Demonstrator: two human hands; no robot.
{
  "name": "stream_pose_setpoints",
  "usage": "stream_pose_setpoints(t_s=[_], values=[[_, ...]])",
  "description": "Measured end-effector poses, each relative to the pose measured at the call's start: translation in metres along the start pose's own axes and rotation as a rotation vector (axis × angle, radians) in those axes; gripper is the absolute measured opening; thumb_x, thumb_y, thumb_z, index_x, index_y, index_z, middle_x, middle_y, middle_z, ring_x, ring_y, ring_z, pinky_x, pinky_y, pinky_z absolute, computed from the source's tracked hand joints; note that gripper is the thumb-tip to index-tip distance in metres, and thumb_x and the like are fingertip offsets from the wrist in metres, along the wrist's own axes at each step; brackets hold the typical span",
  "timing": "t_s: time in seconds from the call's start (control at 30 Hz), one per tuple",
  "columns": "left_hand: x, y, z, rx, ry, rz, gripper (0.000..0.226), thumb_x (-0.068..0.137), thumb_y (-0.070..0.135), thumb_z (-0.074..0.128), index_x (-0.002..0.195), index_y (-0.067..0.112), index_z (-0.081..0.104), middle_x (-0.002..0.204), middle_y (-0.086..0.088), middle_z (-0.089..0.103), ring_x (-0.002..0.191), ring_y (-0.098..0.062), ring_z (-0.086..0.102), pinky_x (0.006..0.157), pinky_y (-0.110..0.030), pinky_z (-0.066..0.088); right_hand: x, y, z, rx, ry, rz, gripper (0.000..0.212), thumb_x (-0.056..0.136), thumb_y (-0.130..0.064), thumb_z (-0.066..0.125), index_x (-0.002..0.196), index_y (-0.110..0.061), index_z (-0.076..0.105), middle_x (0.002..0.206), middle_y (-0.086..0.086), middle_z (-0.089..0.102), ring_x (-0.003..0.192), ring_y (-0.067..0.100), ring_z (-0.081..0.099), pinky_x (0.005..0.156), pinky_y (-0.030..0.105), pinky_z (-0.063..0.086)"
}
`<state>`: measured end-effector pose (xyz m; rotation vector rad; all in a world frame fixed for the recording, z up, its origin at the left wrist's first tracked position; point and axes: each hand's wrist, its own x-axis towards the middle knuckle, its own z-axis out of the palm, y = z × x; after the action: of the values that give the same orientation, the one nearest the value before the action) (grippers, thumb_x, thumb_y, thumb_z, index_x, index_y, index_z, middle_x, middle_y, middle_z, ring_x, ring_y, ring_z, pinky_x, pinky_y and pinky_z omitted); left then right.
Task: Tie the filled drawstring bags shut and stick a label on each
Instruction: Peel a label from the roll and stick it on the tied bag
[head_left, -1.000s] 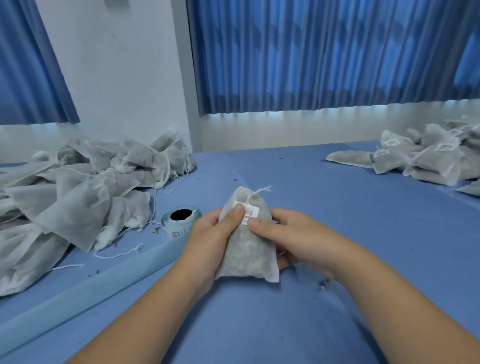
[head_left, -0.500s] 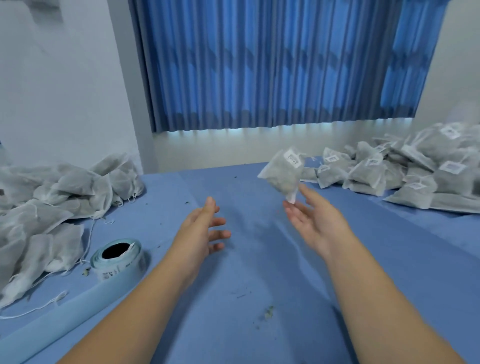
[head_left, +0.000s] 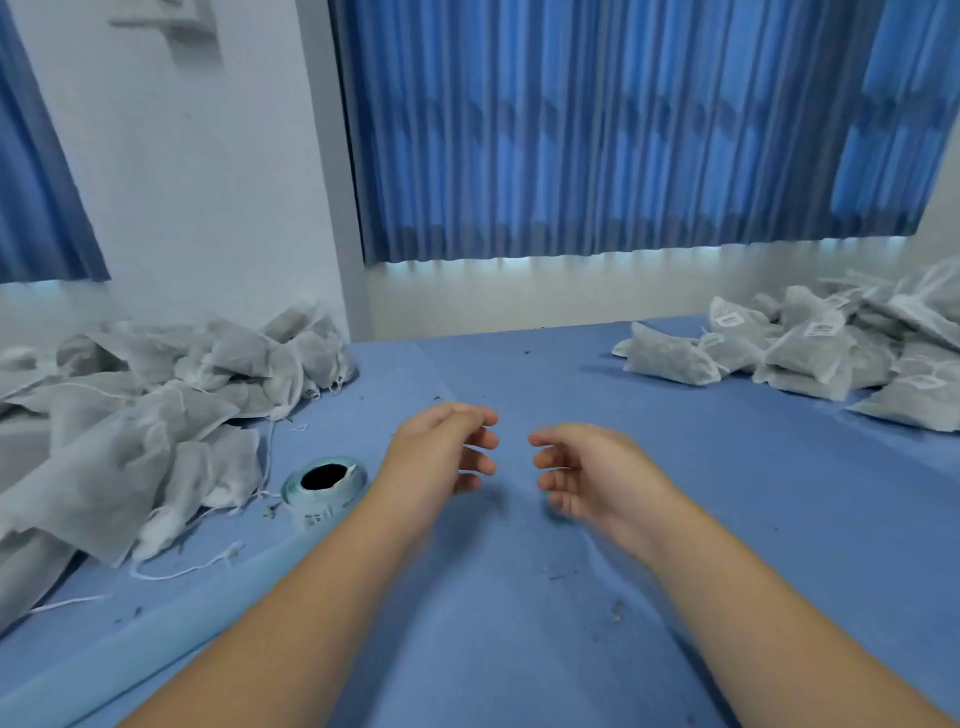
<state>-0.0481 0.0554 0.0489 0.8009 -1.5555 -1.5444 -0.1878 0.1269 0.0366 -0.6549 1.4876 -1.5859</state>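
A heap of unlabelled grey drawstring bags (head_left: 145, 415) lies at the left of the blue table (head_left: 727, 493), loose strings trailing from it. At the far right is a pile of tied bags with white labels (head_left: 831, 348). The label roll (head_left: 323, 483) stands just left of my left hand, its backing strip (head_left: 171, 639) running toward the near left edge. My left hand (head_left: 441, 452) and my right hand (head_left: 587, 473) hover over the table's middle, fingers loosely curled, facing each other and holding nothing.
Blue curtains hang over the window behind the table, and a white wall column stands at the back left. Small dark crumbs (head_left: 615, 610) are scattered on the blue surface near my right forearm.
A second ago both hands held a labelled bag. It was tossed right toward the labelled pile. Both hands now hang empty near each other over the middle of the table.
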Motion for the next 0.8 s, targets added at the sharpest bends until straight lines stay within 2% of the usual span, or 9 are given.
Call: stream_pose_setpoints(t_s=[0.1, 0.2, 0.27, 0.33, 0.43, 0.5, 0.6, 0.7, 0.8], values=[[-0.009, 0.008, -0.033, 0.124, 0.022, 0.024, 0.019, 0.094, 0.013, 0.054, 0.081, 0.015, 0.068, 0.064, 0.005, 0.063, 0.053, -0.012, 0.057, 0.053, -0.022, 0.043, -0.019, 0.01, 0.034, -0.117, -0.119, -0.072, 0.01, 0.09, -0.015, 0.062, 0.095, -0.007, 0.065, 0.066, 0.002, 0.061, 0.05, 0.015, 0.056, 0.048, 0.024, 0.039], [-0.017, 0.016, -0.073, 0.404, 0.057, 0.076, 0.022, 0.093, 0.015, 0.052, 0.077, 0.018, 0.067, 0.064, 0.01, 0.064, 0.052, -0.008, 0.058, 0.049, -0.016, 0.042, -0.031, 0.019, 0.07, -0.185, -0.202, -0.135, 0.009, 0.091, -0.015, 0.061, 0.089, -0.008, 0.067, 0.066, 0.0, 0.064, 0.051, 0.014, 0.058, 0.047, 0.022, 0.041], [-0.021, 0.023, -0.104, 0.689, 0.084, 0.114, 0.021, 0.091, 0.018, 0.052, 0.076, 0.022, 0.065, 0.068, 0.012, 0.064, 0.06, -0.008, 0.06, 0.056, -0.018, 0.046, -0.03, 0.019, 0.091, -0.188, -0.224, -0.141, 0.01, 0.092, -0.013, 0.059, 0.088, -0.008, 0.067, 0.067, -0.001, 0.064, 0.05, 0.012, 0.058, 0.046, 0.02, 0.041], [-0.024, 0.029, -0.138, 1.004, 0.147, 0.128, 0.018, 0.09, 0.019, 0.052, 0.077, 0.027, 0.061, 0.08, 0.012, 0.065, 0.077, -0.013, 0.061, 0.07, -0.025, 0.05, -0.026, 0.018, 0.107, -0.175, -0.219, -0.146, 0.01, 0.092, -0.012, 0.059, 0.086, -0.008, 0.066, 0.066, 0.0, 0.063, 0.047, 0.011, 0.056, 0.044, 0.019, 0.041], [-0.025, 0.036, -0.188, 1.327, 0.336, 0.098, 0.011, 0.09, 0.022, 0.05, 0.094, 0.024, 0.06, 0.103, 0.002, 0.061, 0.093, -0.021, 0.058, 0.078, -0.033, 0.049, -0.018, 0.028, 0.117, -0.117, -0.174, -0.156, 0.009, 0.091, -0.009, 0.059, 0.086, -0.006, 0.065, 0.067, 0.004, 0.059, 0.045, 0.012, 0.052, 0.044, 0.022, 0.04], [-0.024, 0.037, -0.216, 1.481, 0.449, 0.059, 0.022, 0.092, 0.028, 0.051, 0.112, 0.019, 0.057, 0.118, -0.004, 0.054, 0.103, -0.027, 0.056, 0.08, -0.035, 0.047, -0.014, 0.04, 0.116, -0.153, -0.151, -0.146, 0.009, 0.091, -0.006, 0.058, 0.086, -0.003, 0.064, 0.068, 0.007, 0.057, 0.048, 0.016, 0.05, 0.045, 0.025, 0.04], [-0.021, 0.031, -0.241, 1.601, 0.475, -0.096, 0.049, 0.091, 0.047, 0.056, 0.129, 0.017, 0.048, 0.131, -0.007, 0.046, 0.115, -0.029, 0.054, 0.08, -0.037, 0.042, -0.012, 0.047, 0.111, -0.186, -0.165, -0.137, 0.012, 0.092, -0.006, 0.056, 0.086, -0.002, 0.065, 0.063, 0.006, 0.057, 0.048, 0.018, 0.051, 0.044, 0.028, 0.042], [-0.019, 0.02, -0.247, 1.548, 0.427, -0.302, 0.07, 0.082, 0.054, 0.066, 0.134, 0.016, 0.038, 0.135, -0.007, 0.042, 0.12, -0.03, 0.052, 0.083, -0.04, 0.044, -0.013, 0.047, 0.107, -0.182, -0.189, -0.139, 0.011, 0.092, -0.007, 0.057, 0.088, -0.002, 0.066, 0.061, 0.005, 0.058, 0.046, 0.016, 0.051, 0.042, 0.027, 0.042], [-0.017, 0.009, -0.246, 1.488, 0.487, -0.349, 0.054, 0.089, 0.041, 0.06, 0.131, 0.011, 0.04, 0.129, -0.009, 0.043, 0.119, -0.033, 0.052, 0.086, -0.043, 0.044, -0.014, 0.048, 0.108, -0.197, -0.192, -0.145, 0.012, 0.092, -0.005, 0.056, 0.086, -0.003, 0.067, 0.06, 0.004, 0.058, 0.046, 0.016, 0.05, 0.041, 0.026, 0.042]])
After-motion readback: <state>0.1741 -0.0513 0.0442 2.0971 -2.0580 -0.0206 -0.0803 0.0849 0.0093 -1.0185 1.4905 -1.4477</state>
